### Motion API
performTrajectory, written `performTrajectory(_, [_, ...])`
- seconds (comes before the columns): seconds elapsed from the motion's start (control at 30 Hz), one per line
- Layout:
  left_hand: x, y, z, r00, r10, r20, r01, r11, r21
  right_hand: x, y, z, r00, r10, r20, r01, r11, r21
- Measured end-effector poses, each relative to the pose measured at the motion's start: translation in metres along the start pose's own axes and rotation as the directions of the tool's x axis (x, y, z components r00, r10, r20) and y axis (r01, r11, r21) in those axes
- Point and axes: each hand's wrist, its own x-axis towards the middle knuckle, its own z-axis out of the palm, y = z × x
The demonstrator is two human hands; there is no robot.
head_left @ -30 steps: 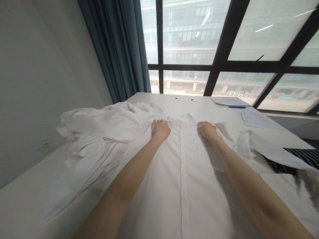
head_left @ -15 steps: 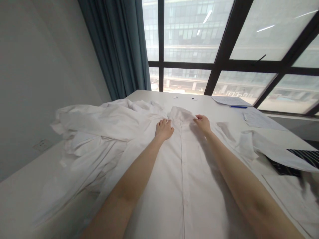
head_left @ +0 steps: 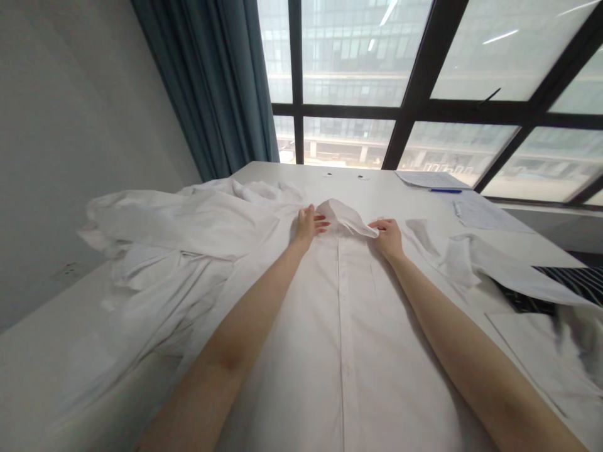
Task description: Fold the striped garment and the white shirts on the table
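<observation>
A white button-up shirt [head_left: 348,326] lies front-up on the white table, its placket running down the middle. Its collar [head_left: 346,216] stands up at the far end. My left hand [head_left: 308,225] rests at the collar's left side with its fingers curled against the cloth. On the right side, my right hand [head_left: 389,235] pinches the collar's right tip. Both forearms stretch out over the shirt's front. The shirt's right sleeve [head_left: 490,263] spreads out towards the right.
More crumpled white cloth [head_left: 179,238] is heaped at the left. Papers [head_left: 480,213] and a blue pen [head_left: 445,190] lie at the far right by the window. A dark striped garment [head_left: 556,285] sits at the right edge. A blue curtain [head_left: 211,88] hangs at the back left.
Both hands moved from the shirt's shoulders inwards to the collar, which now stands lifted and folded. The view has shifted slightly closer.
</observation>
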Motion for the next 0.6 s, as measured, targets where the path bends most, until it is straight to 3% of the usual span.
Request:
performTrajectory(0.07, [-0.002, 0.003, 0.001, 0.994, -0.105, 0.039, 0.112, 0.930, -0.350, 0.000, 0.000, -0.001, 1.000, -0.013, 0.009, 0.012, 0.999, 0.030])
performTrajectory(0.13, [-0.005, 0.003, 0.001, 0.982, -0.155, 0.111, 0.191, 0.803, -0.564, 0.000, 0.000, -0.002, 0.999, -0.031, 0.025, 0.030, 0.998, 0.055])
performTrajectory(0.3, [-0.004, -0.005, 0.000, 0.991, -0.073, 0.115, 0.119, 0.880, -0.460, -0.003, -0.002, -0.003, 0.997, -0.059, 0.054, 0.054, 0.995, 0.087])
performTrajectory(0.6, [0.003, -0.018, 0.006, 0.995, -0.053, 0.085, 0.081, 0.928, -0.364, -0.002, -0.012, -0.008, 0.999, -0.034, -0.003, 0.034, 0.996, 0.085])
